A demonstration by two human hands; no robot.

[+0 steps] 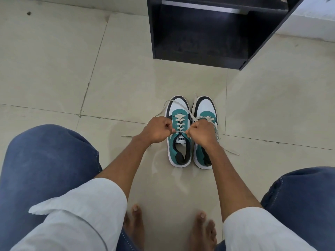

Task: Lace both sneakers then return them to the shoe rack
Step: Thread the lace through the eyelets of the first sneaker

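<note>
Knees in blue denim fill the 7 and 4 o'clock corners of my view, with rolled white sleeves (79, 211) over them and bare feet (135, 225) on the pale tiled floor (54, 69) at 6 o'clock. Just past centre, toward 12 o'clock, the two sneakers sit side by side, touching or nearly so, toes pointing away from me toward the black shoe rack (208, 33) at 1 o'clock, which stands well apart from them. I have both hands closed in pinches: my left hand (156, 131) grips one end of the cream lace (179, 122) at the top eyelets of the left sneaker (178, 134), and my right hand (201, 133) grips the other end, the lace drawn taut between them across the tongue. My right hand covers much of the right sneaker (205, 113), so I cannot tell how far its lacing goes; loose lace ends trail off it at 4 o'clock. I judge the lace soft, flat and limp, likely to slip back through the eyelets if tension drops, so the place to hold is close to the eyelets. The sneakers look light, with teal and white panels that seem smooth, dark trim and a stiff white sole; for the rack I would take each by the heel collar.
</note>
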